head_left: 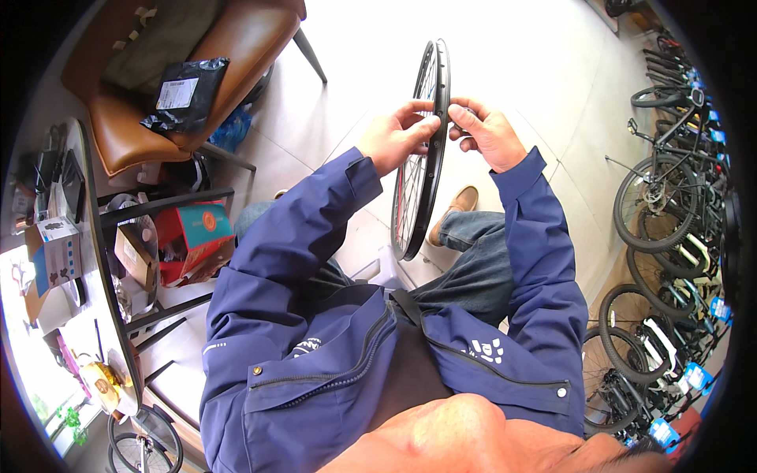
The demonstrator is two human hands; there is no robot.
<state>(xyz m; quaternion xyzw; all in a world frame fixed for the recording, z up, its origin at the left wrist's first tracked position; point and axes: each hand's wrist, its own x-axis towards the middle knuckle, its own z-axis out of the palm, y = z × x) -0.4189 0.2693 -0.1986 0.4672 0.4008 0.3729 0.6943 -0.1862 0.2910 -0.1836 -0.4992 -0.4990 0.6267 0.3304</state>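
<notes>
A bicycle wheel (436,162) with a bare black rim and thin spokes stands upright, nearly edge-on, in front of me between my knees. Small holes dot the outer face of its rim, and no tyre shows on it. My left hand (400,139) grips the rim from the left, thumb on the rim edge and fingers partly hidden behind it. On the other side, my right hand (490,135) is closed with thumb and forefinger pinched at the rim's right edge. Whatever small thing lies between those fingers is too small to make out.
A brown leather chair (260,55) at the upper left bears a black plastic parcel (188,93). Left of me stands a table (106,260) with boxes; a red and teal box (197,229) sits on a shelf. Several bicycles (658,201) line the right side.
</notes>
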